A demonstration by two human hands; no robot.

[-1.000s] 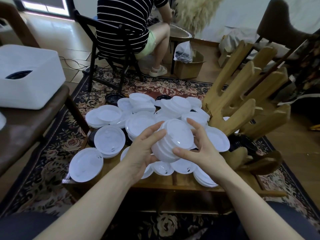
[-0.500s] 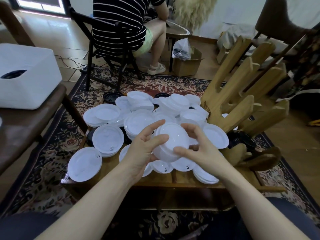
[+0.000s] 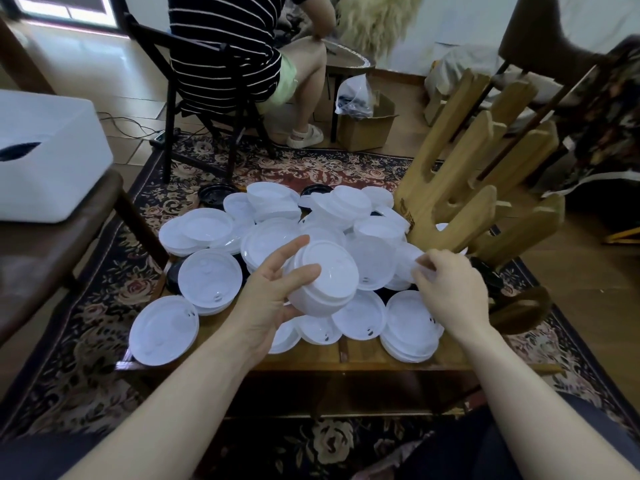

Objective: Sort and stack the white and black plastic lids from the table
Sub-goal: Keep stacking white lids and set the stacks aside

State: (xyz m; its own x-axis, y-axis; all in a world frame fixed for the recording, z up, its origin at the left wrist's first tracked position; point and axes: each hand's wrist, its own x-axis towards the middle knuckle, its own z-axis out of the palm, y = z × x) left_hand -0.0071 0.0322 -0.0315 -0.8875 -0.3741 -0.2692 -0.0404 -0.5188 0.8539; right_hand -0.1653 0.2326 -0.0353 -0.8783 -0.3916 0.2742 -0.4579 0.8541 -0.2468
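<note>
Stack of white lids point(image 3: 323, 278): nested, tilted, held above the middle of the low wooden table point(image 3: 346, 358), clear of the lids below it. The left hand point(image 3: 273, 299) grasped it, thumb across the top lid, fingers curled round the near side.

Single white lid point(image 3: 410, 261): just right of the stack, toward the table's right side. The right hand point(image 3: 450, 289) pinched its rim with the fingertips.

Loose white lids point(image 3: 263, 237): heaped over most of the tabletop, some nested in short piles, some overlapping. One lid point(image 3: 164, 330) lay flat at the near left corner, overhanging the edge; a short pile point(image 3: 410, 327) sat near the near right corner; two more lay along the near edge under the held stack.

Black lids point(image 3: 214, 195): few, showing at the far edge and half buried under the white ones.

Wooden rack point(image 3: 460, 188): upright slats, standing at the table's far right corner.

White box point(image 3: 45, 157): on a dark bench to the left of the table.

Patterned rug point(image 3: 104, 341): under the table.

Seated person in a striped top point(image 3: 225, 46): on a dark chair beyond the far edge, back turned. Cardboard box point(image 3: 367, 123) on the floor beside them.
</note>
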